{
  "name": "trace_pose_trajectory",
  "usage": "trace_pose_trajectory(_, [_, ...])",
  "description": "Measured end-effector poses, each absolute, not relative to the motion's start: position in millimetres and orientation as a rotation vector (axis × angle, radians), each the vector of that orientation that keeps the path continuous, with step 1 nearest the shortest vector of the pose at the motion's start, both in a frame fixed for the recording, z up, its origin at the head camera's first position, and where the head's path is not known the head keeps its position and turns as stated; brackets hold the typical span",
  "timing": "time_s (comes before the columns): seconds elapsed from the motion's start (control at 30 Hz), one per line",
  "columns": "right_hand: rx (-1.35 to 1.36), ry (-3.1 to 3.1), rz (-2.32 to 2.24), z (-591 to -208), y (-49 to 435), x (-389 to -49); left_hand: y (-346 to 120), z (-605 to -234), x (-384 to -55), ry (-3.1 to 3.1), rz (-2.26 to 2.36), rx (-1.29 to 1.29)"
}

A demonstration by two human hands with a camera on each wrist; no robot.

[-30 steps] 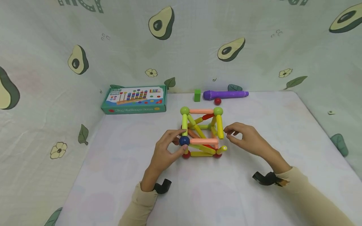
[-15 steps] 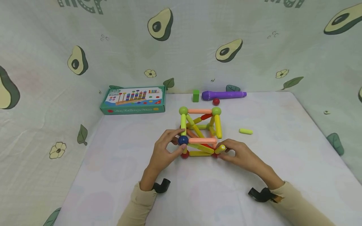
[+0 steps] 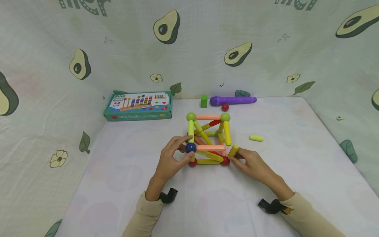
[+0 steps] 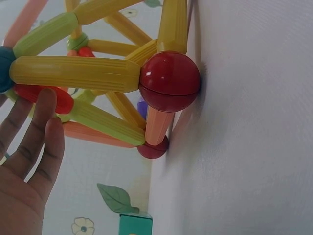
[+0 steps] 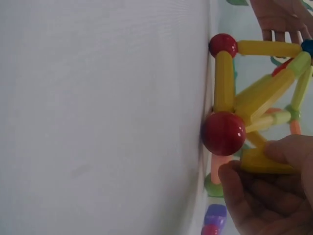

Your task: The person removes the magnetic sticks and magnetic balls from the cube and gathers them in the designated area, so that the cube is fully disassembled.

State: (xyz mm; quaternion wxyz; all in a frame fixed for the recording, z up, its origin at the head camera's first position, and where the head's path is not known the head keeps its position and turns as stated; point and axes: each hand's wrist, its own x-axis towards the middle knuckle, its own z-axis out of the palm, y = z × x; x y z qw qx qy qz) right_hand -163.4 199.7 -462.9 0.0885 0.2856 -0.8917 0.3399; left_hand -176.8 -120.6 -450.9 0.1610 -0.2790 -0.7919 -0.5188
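Observation:
A frame of magnetic sticks and balls (image 3: pixel 211 148) stands mid-table. My left hand (image 3: pixel 169 166) holds the blue ball (image 3: pixel 190 147) at its upper front left corner, thumb in front and fingers behind. My right hand (image 3: pixel 256 165) pinches a short yellow stick (image 3: pixel 233 150) beside the lower front right red ball (image 3: pixel 225 161). In the right wrist view this yellow stick (image 5: pixel 266 162) lies between thumb and fingers, apart from the red ball (image 5: pixel 223 133). Another yellow stick (image 3: pixel 227 133) slopes down from the right green ball (image 3: pixel 225 117), its lower end free.
A yellow-green stick (image 3: pixel 256 138) lies loose to the right of the frame. Behind it sit a red ball (image 3: pixel 225 107), a green block (image 3: pixel 204 101) and a purple microphone-shaped toy (image 3: pixel 233 100). A game box (image 3: pixel 138 106) is at the back left, before a patterned cloth.
My right hand has come down to the lower right corner and drawn the yellow stick off the red ball. A loose yellow-green stick now shows where that hand was. My left hand keeps its place.

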Motion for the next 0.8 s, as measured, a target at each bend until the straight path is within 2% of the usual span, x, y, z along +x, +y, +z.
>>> trace_pose_trajectory(0.33, [0.537, -2.73, 0.965, -436, 222, -179, -124, -449, -175, -2.279, -1.486, -0.808])
trace_pose_trajectory(0.5, [0.349, -2.828, 0.937, -414, 235, -208, -124, -450, -177, -2.275, -1.474, -0.797])
trace_pose_trajectory(0.8, [0.256, -3.02, 0.937, -404, 242, -266, -122, -453, -175, -2.289, -1.491, -0.794])
